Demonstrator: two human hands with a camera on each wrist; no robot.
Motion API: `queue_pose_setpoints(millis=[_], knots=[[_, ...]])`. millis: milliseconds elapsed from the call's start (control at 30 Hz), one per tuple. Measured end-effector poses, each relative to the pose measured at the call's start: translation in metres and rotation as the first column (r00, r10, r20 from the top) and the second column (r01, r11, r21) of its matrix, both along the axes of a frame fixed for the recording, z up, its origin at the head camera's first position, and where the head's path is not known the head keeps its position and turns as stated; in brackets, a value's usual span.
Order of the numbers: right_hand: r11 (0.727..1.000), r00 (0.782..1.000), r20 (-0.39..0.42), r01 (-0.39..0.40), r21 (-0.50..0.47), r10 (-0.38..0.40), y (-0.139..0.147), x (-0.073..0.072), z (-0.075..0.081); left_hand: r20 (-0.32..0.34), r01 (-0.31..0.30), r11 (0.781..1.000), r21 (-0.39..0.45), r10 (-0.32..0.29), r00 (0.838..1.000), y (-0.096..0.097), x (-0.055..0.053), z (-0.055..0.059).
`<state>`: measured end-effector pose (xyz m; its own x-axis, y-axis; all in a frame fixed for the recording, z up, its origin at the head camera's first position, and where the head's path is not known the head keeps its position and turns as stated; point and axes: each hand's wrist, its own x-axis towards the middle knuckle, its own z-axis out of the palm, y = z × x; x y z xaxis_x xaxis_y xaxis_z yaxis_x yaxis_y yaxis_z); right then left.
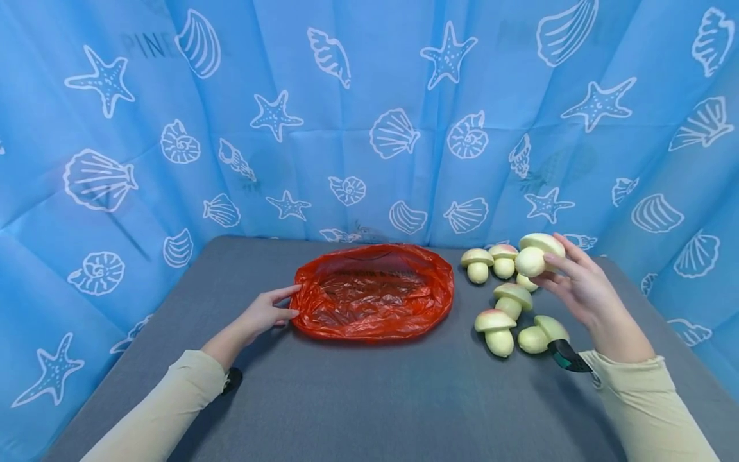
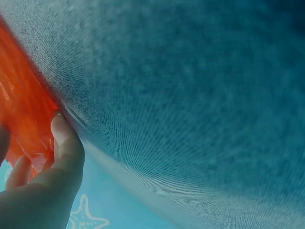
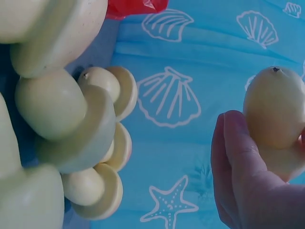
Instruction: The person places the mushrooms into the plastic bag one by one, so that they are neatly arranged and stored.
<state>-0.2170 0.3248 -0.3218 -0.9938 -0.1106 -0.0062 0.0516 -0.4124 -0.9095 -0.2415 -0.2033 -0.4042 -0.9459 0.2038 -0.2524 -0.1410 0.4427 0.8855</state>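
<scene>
A red plastic bag point(image 1: 369, 330) lies mouth-up on the grey table, its rim spread into a wide oval. My left hand point(image 1: 268, 314) holds the bag's left end between thumb and fingers; in the left wrist view the thumb point(image 2: 66, 138) lies along the red plastic. To the right, my right hand point(image 1: 583, 292) grips a pale cream model mushroom point(image 1: 537, 253), raised above the others. The right wrist view shows this mushroom's rounded stem point(image 3: 274, 107) pointing up, with the thumb against it. Beneath and beside that hand is a group of similar mushrooms point(image 1: 496, 330), some with reddish caps.
The grey table point(image 1: 369, 398) ends at a blue curtain point(image 1: 369, 83) printed with white shells and starfish. One mushroom point(image 1: 543, 333) lies on its side close to the black wrist strap point(image 1: 568, 356) of my right arm.
</scene>
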Motion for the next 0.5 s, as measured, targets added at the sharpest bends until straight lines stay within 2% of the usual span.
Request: queue_pose_setpoints(millis=[333, 500], knots=[[0.997, 1.0, 0.002, -0.024, 0.08, 0.024, -0.016, -0.005, 0.001, -0.004, 0.001, 1.0, -0.024, -0.001, 1.0, 0.0, -0.001, 0.002], [0.996, 1.0, -0.007, -0.024, 0.085, 0.025, -0.025, -0.006, 0.003, 0.002, 0.002, 1.0, -0.029, -0.002, 1.0, 0.0, -0.001, 0.003]])
